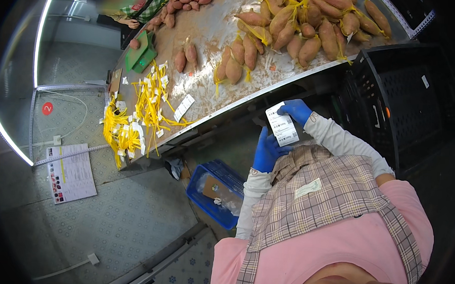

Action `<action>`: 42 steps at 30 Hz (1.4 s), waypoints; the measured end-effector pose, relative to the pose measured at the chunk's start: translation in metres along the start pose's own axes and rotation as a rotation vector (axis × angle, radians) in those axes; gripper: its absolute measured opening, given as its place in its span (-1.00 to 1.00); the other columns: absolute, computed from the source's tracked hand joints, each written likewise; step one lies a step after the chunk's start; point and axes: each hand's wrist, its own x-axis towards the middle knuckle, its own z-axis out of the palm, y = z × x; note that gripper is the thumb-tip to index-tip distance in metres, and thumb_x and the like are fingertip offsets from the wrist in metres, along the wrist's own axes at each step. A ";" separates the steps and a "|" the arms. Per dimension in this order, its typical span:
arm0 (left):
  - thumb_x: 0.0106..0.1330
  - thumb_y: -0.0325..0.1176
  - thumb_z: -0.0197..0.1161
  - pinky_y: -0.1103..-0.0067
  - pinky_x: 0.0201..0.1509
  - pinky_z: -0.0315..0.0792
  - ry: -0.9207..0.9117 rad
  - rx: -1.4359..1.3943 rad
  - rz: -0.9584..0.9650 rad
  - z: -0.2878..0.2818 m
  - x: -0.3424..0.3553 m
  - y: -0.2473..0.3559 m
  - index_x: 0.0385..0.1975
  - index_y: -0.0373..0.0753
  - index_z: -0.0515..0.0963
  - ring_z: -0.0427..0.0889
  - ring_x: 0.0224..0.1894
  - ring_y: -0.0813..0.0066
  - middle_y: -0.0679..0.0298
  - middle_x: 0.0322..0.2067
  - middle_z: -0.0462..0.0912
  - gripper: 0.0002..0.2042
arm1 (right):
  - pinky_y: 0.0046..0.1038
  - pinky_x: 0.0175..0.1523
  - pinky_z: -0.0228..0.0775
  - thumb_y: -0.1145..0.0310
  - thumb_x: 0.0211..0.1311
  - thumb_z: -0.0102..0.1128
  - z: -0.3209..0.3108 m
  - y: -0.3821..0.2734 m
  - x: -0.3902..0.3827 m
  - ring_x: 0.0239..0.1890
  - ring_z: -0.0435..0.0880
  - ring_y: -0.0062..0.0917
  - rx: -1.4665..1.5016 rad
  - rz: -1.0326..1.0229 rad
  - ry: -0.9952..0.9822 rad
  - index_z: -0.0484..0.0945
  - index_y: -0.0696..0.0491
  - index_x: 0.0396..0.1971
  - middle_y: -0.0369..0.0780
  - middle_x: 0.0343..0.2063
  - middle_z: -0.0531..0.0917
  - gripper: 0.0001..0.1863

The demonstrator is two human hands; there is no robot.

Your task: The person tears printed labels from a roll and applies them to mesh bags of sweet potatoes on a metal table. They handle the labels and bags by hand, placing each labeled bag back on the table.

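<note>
A white strip of printed labels is held in front of my body, just off the table's near edge. My right hand, in a blue glove, pinches its upper end. The blue-gloved left hand grips the strip near its lower left side, one finger stretched up alongside. Closest on the table lies another white label strip, beside a heap of yellow mesh net bags with white tags. Two loose sweet potatoes rest past them, and several netted sweet potatoes lie to the right.
A large pile of netted sweet potatoes covers the table's far right. A green scale stands at the left edge, near a co-worker's hand. A black crate is at right; a blue basket sits below the table.
</note>
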 end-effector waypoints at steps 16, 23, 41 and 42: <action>0.30 -0.29 0.07 0.43 -0.15 0.49 0.155 0.168 0.170 0.018 0.006 -0.004 -0.10 -0.50 0.40 0.59 -0.19 0.29 0.03 -0.19 0.55 -0.65 | -0.55 -0.32 0.44 0.42 -0.03 0.19 0.006 -0.020 -0.006 -0.48 0.60 -0.57 -0.082 -0.028 0.017 0.60 0.24 -0.38 -0.18 -0.50 0.64 -0.78; 0.33 -0.30 -0.02 0.45 -0.10 0.50 0.132 0.098 0.250 0.000 -0.018 0.001 0.01 -0.47 0.38 0.59 -0.16 0.23 0.00 -0.11 0.53 -0.62 | -0.56 -0.26 0.45 0.39 0.02 0.19 0.015 -0.027 0.004 -0.41 0.63 -0.56 0.005 -0.012 -0.069 0.59 0.24 -0.36 -0.15 -0.45 0.66 -0.77; 0.37 -0.08 -0.08 0.42 0.02 0.44 0.213 -0.332 0.517 -0.059 -0.042 0.047 0.10 -0.39 0.26 0.56 -0.07 0.26 0.07 -0.07 0.50 -0.51 | -0.55 -0.14 0.48 0.48 0.14 0.12 0.128 -0.067 0.025 -0.29 0.64 -0.54 0.007 0.247 -0.560 0.52 0.27 -0.15 -0.16 -0.28 0.64 -0.72; 0.36 -0.10 -0.08 0.44 0.01 0.45 0.245 -0.306 0.540 -0.066 -0.042 0.049 0.09 -0.40 0.27 0.56 -0.08 0.27 0.07 -0.08 0.50 -0.52 | -0.55 -0.16 0.48 0.45 0.14 0.13 0.132 -0.065 0.029 -0.28 0.64 -0.55 0.021 0.255 -0.586 0.52 0.26 -0.13 -0.17 -0.28 0.64 -0.71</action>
